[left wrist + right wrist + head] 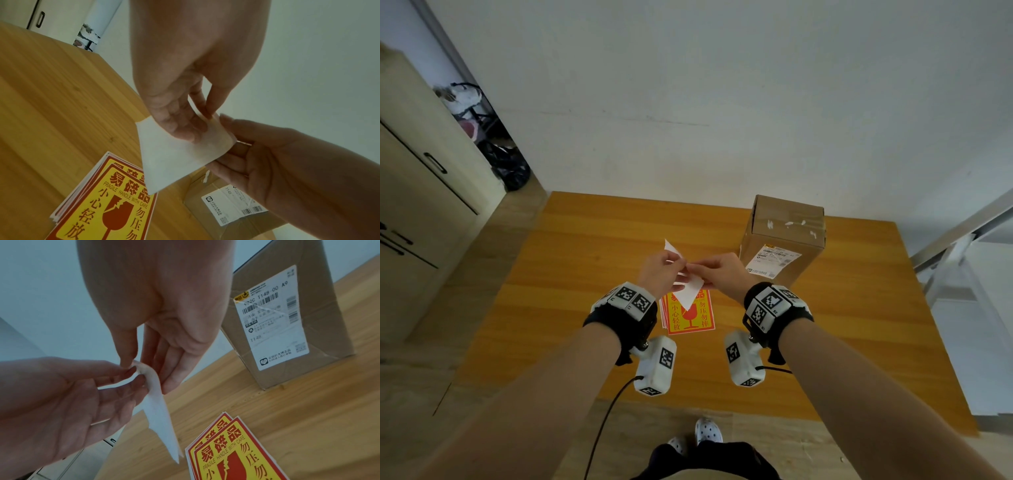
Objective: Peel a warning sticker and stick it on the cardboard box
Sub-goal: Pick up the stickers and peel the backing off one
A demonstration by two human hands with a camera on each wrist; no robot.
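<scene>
Both hands hold one sticker sheet (690,291) in the air, its white back towards me, over a stack of red-and-yellow fragile stickers (690,317) on the wooden table (585,274). My left hand (678,266) and right hand (693,269) pinch the sheet's upper corner close together. In the right wrist view the sheet (158,418) splits at that corner. One layer curls between the left hand's (135,376) thumb and forefinger, and the right hand (137,366) pinches beside it. The brown cardboard box (784,233) stands upright on the table to the right.
A white shipping label (774,262) covers part of the box's near face. The table's far edge meets a pale wall. A cabinet (421,171) stands to the left and a metal frame (962,233) to the right. My shoes (705,431) show below the near edge.
</scene>
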